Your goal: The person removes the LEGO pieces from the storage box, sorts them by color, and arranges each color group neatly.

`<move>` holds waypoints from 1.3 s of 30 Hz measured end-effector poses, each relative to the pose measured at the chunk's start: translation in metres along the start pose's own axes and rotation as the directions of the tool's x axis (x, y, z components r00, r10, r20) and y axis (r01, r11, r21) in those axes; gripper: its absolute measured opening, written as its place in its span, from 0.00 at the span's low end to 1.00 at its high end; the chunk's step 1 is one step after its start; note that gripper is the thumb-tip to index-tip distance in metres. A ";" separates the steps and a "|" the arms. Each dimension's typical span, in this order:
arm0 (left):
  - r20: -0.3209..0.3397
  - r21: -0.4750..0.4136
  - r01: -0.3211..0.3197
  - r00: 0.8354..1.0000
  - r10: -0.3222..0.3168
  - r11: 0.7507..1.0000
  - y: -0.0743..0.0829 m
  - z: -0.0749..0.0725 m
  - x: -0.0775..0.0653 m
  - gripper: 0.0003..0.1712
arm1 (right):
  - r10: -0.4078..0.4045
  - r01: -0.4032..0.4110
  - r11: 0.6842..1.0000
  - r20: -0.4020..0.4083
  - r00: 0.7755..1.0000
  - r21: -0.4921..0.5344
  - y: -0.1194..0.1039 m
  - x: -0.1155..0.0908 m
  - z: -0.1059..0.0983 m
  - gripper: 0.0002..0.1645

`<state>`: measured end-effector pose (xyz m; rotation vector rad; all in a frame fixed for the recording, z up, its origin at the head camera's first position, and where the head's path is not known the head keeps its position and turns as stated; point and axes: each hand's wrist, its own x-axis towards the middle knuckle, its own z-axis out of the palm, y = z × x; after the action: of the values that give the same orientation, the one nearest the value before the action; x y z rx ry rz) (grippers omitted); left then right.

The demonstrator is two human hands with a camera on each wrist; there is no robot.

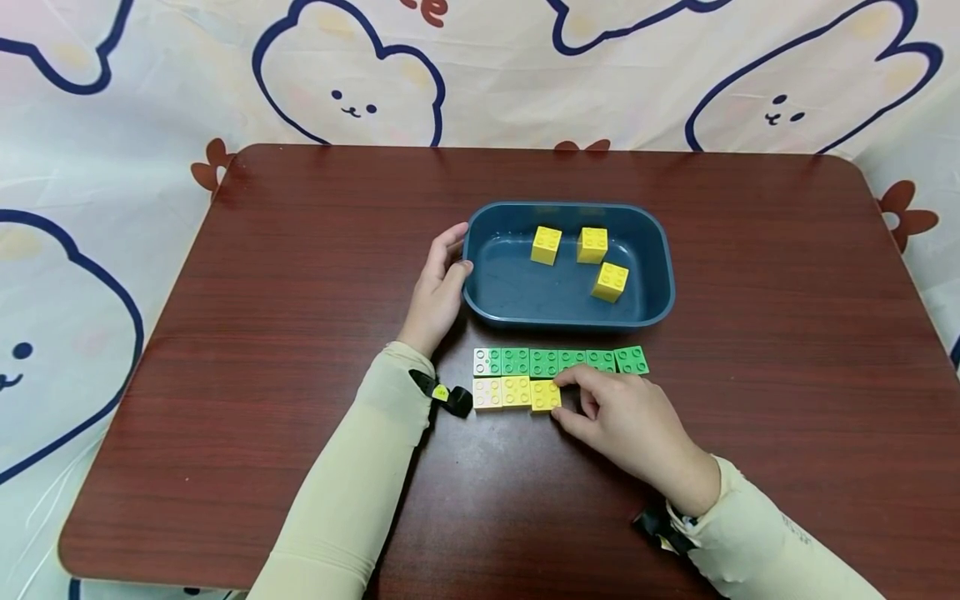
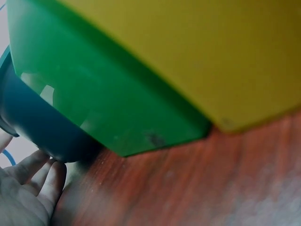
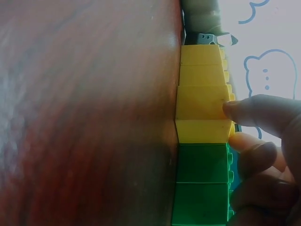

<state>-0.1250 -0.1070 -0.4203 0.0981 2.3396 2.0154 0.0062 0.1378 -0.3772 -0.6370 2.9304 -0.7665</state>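
Note:
My right hand [image 1: 626,421] is at the right end of a short yellow row, with thumb and index finger pinching the corners of its last yellow brick [image 1: 545,395]. In the right wrist view, the thumb touches that brick's studded edge [image 3: 229,101]. Two paler-looking yellow bricks [image 1: 501,392] stand to its left. Directly behind runs a row of green bricks [image 1: 543,362], its rightmost one slightly turned and partly behind my fingers. My left hand [image 1: 435,302] rests against the left end of a dark blue tray [image 1: 566,323], its fingers fairly straight and touching the outer wall.
Inside the tray lie three loose yellow bricks [image 1: 592,245]. The brown wooden table [image 1: 315,250] has rounded corners, and a cloth printed with bears [image 1: 495,75] hangs behind it. A black wrist camera [image 1: 453,402] on the left arm sits right beside the rows' left end.

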 end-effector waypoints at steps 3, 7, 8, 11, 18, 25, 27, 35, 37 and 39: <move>0.002 -0.001 -0.001 1.000 0.001 1.000 0.000 0.000 0.000 0.28 | 0.008 -0.008 1.000 0.003 1.000 -0.001 0.000 0.000 0.000 0.14; 0.006 -0.005 -0.003 1.000 0.003 1.000 0.001 0.000 0.000 0.28 | 0.007 -0.007 1.000 -0.002 1.000 0.003 0.000 -0.001 0.000 0.16; 0.007 -0.006 -0.002 1.000 0.002 1.000 0.001 0.000 0.000 0.28 | 0.001 -0.001 1.000 -0.006 1.000 0.003 0.000 -0.001 0.000 0.16; 0.008 -0.006 0.000 1.000 0.000 1.000 0.001 0.000 -0.001 0.28 | -0.015 0.015 1.000 -0.016 1.000 0.002 0.000 -0.001 0.001 0.17; 0.005 0.002 0.003 1.000 -0.003 1.000 0.001 0.000 0.000 0.28 | -0.010 0.010 1.000 -0.026 1.000 -0.002 0.001 0.000 0.002 0.16; 0.007 0.004 0.010 1.000 -0.010 1.000 0.001 -0.001 0.000 0.28 | -0.008 0.008 1.000 -0.034 0.999 0.001 0.001 -0.001 0.003 0.16; 0.008 0.003 0.011 1.000 -0.011 1.000 0.001 -0.001 0.000 0.28 | -0.002 0.003 1.000 -0.027 1.000 0.009 0.000 -0.001 0.002 0.16; 0.009 -0.013 0.017 1.000 -0.017 1.000 0.002 -0.001 -0.001 0.28 | 0.025 -0.020 0.995 -0.046 0.999 0.103 0.001 -0.001 -0.014 0.17; 0.010 -0.015 0.015 1.000 -0.015 1.000 0.001 -0.001 -0.001 0.28 | 0.038 -0.030 0.992 -0.064 0.997 0.119 0.004 -0.001 -0.019 0.16; 0.010 -0.012 0.016 1.000 -0.016 1.000 0.000 -0.001 0.000 0.28 | 0.053 -0.042 0.990 -0.077 0.996 0.136 0.007 0.000 -0.024 0.16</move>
<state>-0.1247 -0.1080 -0.4199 0.0879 2.3138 2.0171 0.0003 0.1540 -0.3598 -0.5349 2.9207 -0.9969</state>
